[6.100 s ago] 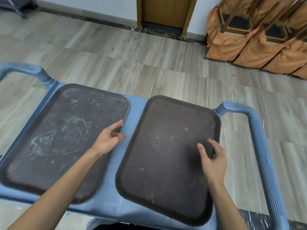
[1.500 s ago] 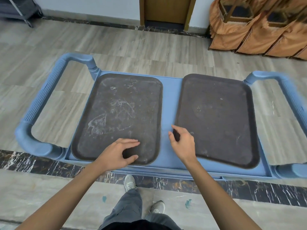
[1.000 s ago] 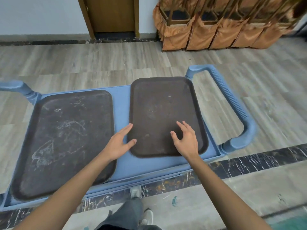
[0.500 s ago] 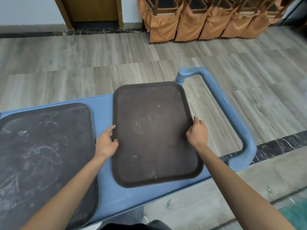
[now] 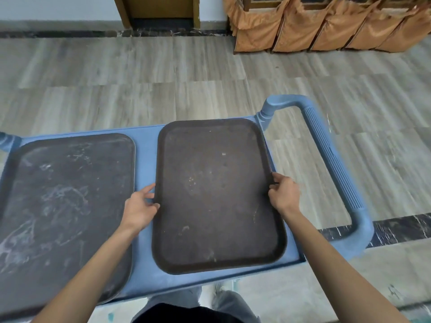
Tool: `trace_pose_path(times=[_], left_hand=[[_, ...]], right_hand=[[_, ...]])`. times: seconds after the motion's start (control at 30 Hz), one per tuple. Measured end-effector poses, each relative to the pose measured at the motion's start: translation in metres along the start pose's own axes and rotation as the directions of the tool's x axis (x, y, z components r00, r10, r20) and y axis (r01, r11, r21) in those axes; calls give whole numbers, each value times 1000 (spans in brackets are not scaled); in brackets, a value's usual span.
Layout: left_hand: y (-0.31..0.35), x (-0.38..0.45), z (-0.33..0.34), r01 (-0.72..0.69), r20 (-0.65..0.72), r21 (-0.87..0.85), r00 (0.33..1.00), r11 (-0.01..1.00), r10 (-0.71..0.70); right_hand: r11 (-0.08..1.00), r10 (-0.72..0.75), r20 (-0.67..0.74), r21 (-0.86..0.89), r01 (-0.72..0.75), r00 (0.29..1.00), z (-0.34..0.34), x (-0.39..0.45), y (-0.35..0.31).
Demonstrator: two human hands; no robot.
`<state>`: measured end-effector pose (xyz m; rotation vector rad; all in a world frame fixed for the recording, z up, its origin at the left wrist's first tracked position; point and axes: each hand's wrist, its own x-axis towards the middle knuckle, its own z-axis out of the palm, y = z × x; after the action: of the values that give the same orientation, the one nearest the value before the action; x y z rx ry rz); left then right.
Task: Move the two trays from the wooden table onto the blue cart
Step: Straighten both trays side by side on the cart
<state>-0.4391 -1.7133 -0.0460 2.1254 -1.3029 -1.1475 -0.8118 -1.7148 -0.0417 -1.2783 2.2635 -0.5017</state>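
Observation:
Two dark brown rectangular trays lie side by side on the blue cart (image 5: 144, 257). The right tray (image 5: 217, 197) is plain, and both my hands are on its long edges. My left hand (image 5: 140, 207) curls around its left rim, and my right hand (image 5: 283, 193) grips its right rim. The left tray (image 5: 63, 206) is scuffed with pale scratches and nobody touches it; its left end runs out of view.
The cart's ribbed blue handle (image 5: 331, 164) loops out to the right. Grey wood-look floor stretches beyond. Chairs in orange covers (image 5: 326, 24) stand at the back right, a wooden door (image 5: 161, 8) at the back. My legs show below the cart.
Both hands left the tray tops and moved to the right tray's two long edges, closing on the rims. My view shifted right, so the left tray slid partly out of frame.

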Motion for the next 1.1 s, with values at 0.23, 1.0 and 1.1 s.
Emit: trace_pose_path(times=[0.23,1.0,1.1], left_hand=[[-9,-31,6,-19,-68,131,997,991,29],[-1,-82,13,-109,102,462,992,880,70],[5,-93,4,-234,107,500,972,834,208]], right_hand=[[995,-97,33,-36,98,995,3,-5,0],[913,-307,134,-236,331,942,-27,-40,-16],[894,-375,112,-218,391,920,-39,-55,-25]])
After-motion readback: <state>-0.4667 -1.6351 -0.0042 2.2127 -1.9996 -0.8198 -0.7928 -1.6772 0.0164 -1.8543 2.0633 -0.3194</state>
